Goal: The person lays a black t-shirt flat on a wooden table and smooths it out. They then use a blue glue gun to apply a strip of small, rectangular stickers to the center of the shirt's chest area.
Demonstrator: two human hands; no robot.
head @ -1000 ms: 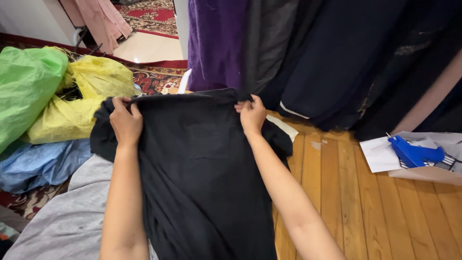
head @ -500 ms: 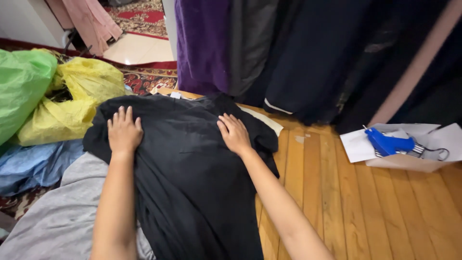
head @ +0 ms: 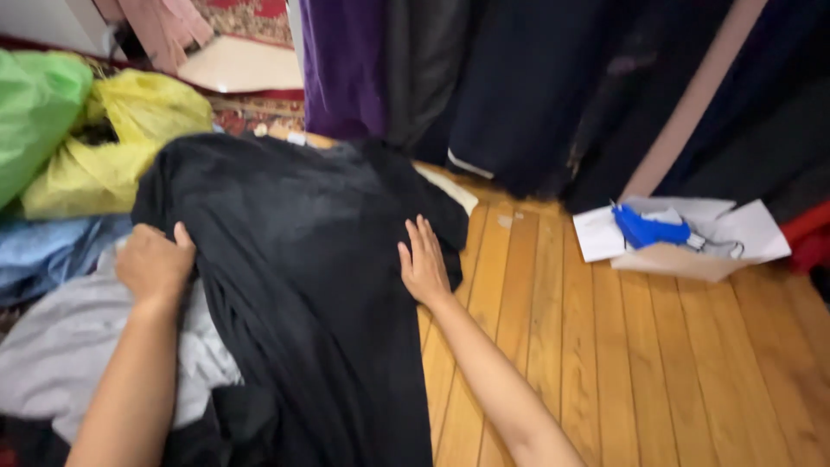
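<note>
Large black soft fabric garment (head: 303,285) spread over grey cloth (head: 78,363) and wooden plank floor (head: 657,363); left hand (head: 156,264) curled, gripping its edge; right hand (head: 424,264) flat, fingers open; probably light, limp; best held at edges

A room in a home, by the look of it — plank wooden floor (head: 657,346), a patterned red rug (head: 246,17) beyond, dark garments (head: 519,78) hanging in a close row. Stuffed plastic bags, green (head: 35,112) and yellow (head: 130,138), sit heaped among loose clothes — a clothes-sorting corner.
</note>
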